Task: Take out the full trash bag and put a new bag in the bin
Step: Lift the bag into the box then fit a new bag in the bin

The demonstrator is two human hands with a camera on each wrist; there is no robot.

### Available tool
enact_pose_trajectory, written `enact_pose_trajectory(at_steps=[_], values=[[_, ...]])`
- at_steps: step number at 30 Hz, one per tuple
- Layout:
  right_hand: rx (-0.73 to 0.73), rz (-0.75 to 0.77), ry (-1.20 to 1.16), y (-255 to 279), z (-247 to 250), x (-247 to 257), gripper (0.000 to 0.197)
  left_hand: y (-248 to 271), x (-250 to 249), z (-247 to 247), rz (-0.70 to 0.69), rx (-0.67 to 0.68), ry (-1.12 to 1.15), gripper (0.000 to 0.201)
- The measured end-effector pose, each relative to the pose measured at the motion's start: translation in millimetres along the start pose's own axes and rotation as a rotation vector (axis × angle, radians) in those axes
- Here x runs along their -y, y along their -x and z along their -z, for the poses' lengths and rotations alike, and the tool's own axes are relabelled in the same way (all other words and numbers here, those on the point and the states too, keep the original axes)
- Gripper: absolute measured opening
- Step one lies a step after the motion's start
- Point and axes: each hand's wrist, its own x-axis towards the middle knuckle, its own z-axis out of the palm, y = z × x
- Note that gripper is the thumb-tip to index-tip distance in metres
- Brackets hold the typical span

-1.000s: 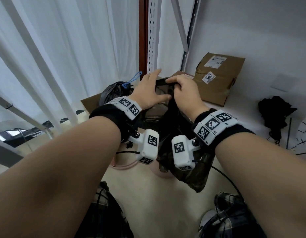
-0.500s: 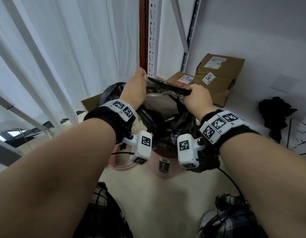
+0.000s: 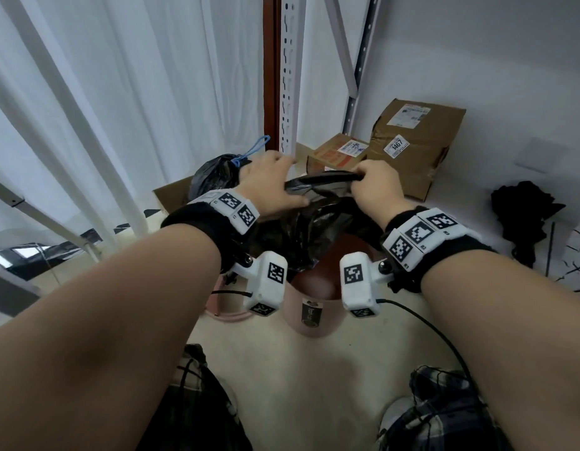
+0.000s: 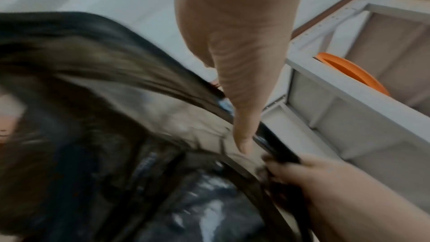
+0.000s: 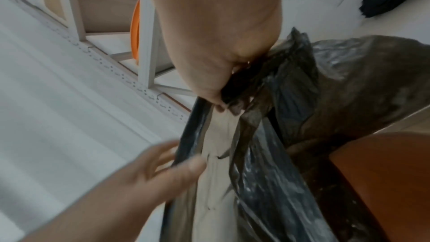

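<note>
A new black trash bag (image 3: pixel 314 219) hangs over the pink bin (image 3: pixel 314 323), its lower part draped into the bin's mouth. My right hand (image 3: pixel 370 180) grips the bag's rim in a fist, which the right wrist view confirms (image 5: pixel 216 73). My left hand (image 3: pixel 282 180) holds the same rim a short way to the left, thumb (image 4: pixel 242 117) lying along it and fingers behind it. The bag (image 5: pixel 325 98) looks blurred in both wrist views. The full black bag (image 3: pixel 214 174), tied with a blue drawstring, sits on the floor behind my left hand.
Two cardboard boxes (image 3: pixel 337 153) (image 3: pixel 415 141) stand against the wall behind the bin. A white shelf upright (image 3: pixel 290 76) and a curtain (image 3: pixel 119 92) rise at the back left. A black bundle (image 3: pixel 523 213) lies at the right. A pink ring (image 3: pixel 223 315) lies left of the bin.
Half a second ago my hands were spread apart, stretching the rim wide. My left hand has now come right, close to the right hand, and the rim has narrowed.
</note>
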Motion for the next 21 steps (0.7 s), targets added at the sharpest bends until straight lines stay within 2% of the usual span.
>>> enact_pose_trajectory(at_steps=[2,3,5,7,10,13,17,18,21], values=[[0.053,0.111,-0.033,2.9,-4.5,14.8,0.026,-3.7,-16.8,1.8,-0.129,-0.008,0.076,0.077],[0.071,0.152,-0.043,4.0,-6.1,21.1,0.025,-5.1,-22.8,3.4,-0.161,-0.007,0.132,0.066],[0.067,0.159,-0.016,6.4,-6.6,29.1,0.022,-6.8,-26.9,6.3,-0.155,-0.042,0.241,0.036],[0.025,0.084,0.047,6.5,-4.0,28.2,0.018,-5.5,-23.4,8.6,-0.072,-0.098,0.261,0.019],[-0.032,-0.026,0.181,7.2,2.2,14.5,0.019,1.4,-7.5,11.4,0.085,-0.202,0.253,0.024],[-0.016,-0.117,0.210,6.5,5.4,-8.4,0.027,6.4,4.6,15.9,0.221,-0.333,0.342,0.024],[0.057,-0.116,0.198,4.4,7.1,-27.4,0.018,5.2,5.5,20.3,0.305,-0.425,0.484,0.023],[0.084,-0.076,0.120,2.9,6.6,-25.9,0.023,3.5,4.4,20.3,0.294,-0.412,0.513,0.025],[0.132,0.024,-0.131,4.1,3.9,-6.5,0.065,-1.7,-5.3,18.0,0.160,-0.329,0.545,0.028]])
